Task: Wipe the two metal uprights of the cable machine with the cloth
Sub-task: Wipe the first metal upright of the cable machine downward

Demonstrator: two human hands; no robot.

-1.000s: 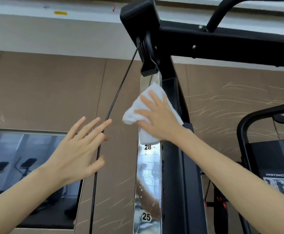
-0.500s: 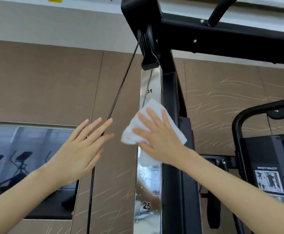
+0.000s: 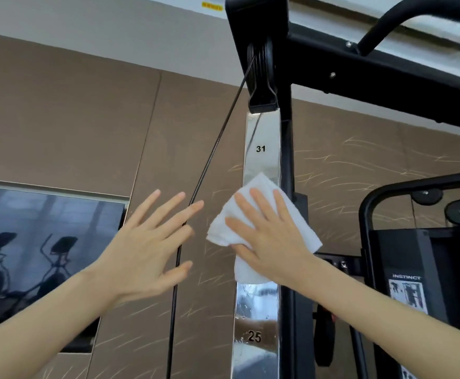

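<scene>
Brown wall panels (image 3: 67, 127) behind, black machine frame (image 3: 387, 77) overhead. Right hand (image 3: 271, 236) lies flat, fingers spread, pressing the white cloth (image 3: 253, 269) against the chrome upright (image 3: 261, 149), between the 31 mark and the 25 mark. Nothing pinched, just palm pressure! Left hand (image 3: 146, 247) hangs open beside the black cable (image 3: 209, 162), holding nothing. Looks like upright 1 is mid-wipe; next, I'd say, a stroke down toward 25, where droplets and smears show on the mirror-bright metal. Upright 2 isn't in sight from here.
</scene>
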